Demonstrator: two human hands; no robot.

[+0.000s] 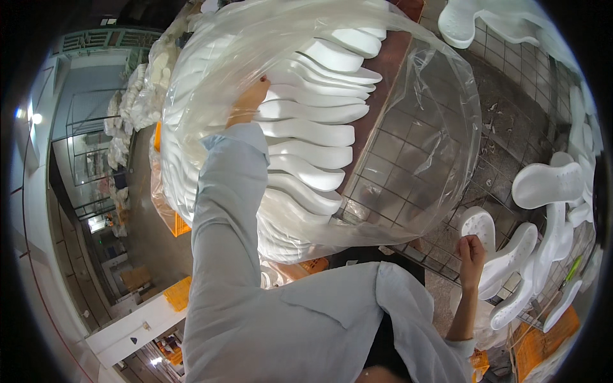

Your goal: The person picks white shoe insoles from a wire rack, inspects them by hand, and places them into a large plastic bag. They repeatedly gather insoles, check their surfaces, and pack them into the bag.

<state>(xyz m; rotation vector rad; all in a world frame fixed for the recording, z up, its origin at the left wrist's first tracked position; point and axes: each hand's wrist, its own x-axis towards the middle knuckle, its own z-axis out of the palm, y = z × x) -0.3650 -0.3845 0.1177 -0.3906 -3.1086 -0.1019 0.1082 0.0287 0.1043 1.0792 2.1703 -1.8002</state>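
A large clear plastic bag [447,70] lies on its side, packed with a stack of white foam insoles [313,132] standing on edge. My left hand [249,102] reaches into it against the insoles; plastic and the hand's angle hide most of the fingers. Over on the right, my right hand [471,252] is closed, its fingers pinching the edge of a white insole [477,223] with a dimpled end. Several loose white insoles [549,184] lie close to that hand on a wire-grid rack [440,258].
A reddish-brown board [383,89] lies under the stack. Orange crates [543,345] stand at the lower right, and another orange crate [179,293] is at the left. Filled bags [134,96] are heaped at the far left beside the walkway floor [150,210]. More insoles [460,22] lie at the upper right.
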